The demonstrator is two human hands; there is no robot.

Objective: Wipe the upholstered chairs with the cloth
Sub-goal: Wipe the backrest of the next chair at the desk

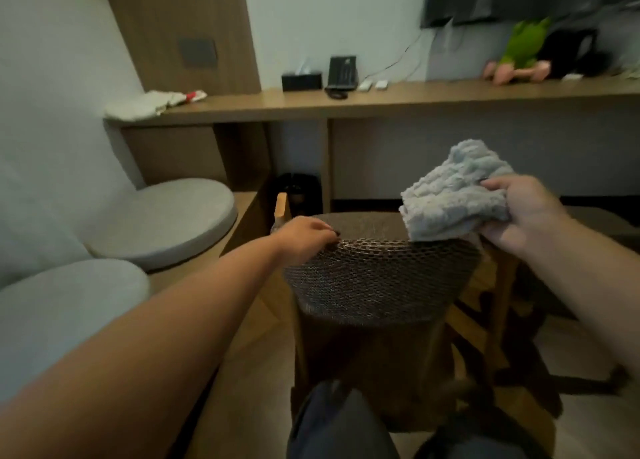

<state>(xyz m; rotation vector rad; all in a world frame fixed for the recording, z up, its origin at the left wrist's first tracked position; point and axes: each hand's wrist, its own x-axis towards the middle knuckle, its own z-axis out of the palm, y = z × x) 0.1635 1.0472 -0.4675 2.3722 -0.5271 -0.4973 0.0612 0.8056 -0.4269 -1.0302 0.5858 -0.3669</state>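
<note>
A brown upholstered chair (377, 278) with a woven, curved backrest stands right in front of me, its back toward me. My left hand (306, 237) grips the top left edge of the backrest. My right hand (523, 212) holds a bunched light grey cloth (453, 195) just above the top right edge of the backrest; the cloth's lower edge touches the rim. The chair's seat shows beyond the backrest.
A long wooden desk (415, 102) runs along the far wall with a tissue box (301, 81), a phone (342, 72), and plush toys (526, 53). Two round grey cushions (166, 219) lie on a bench at left. Another seat (606, 223) stands at right.
</note>
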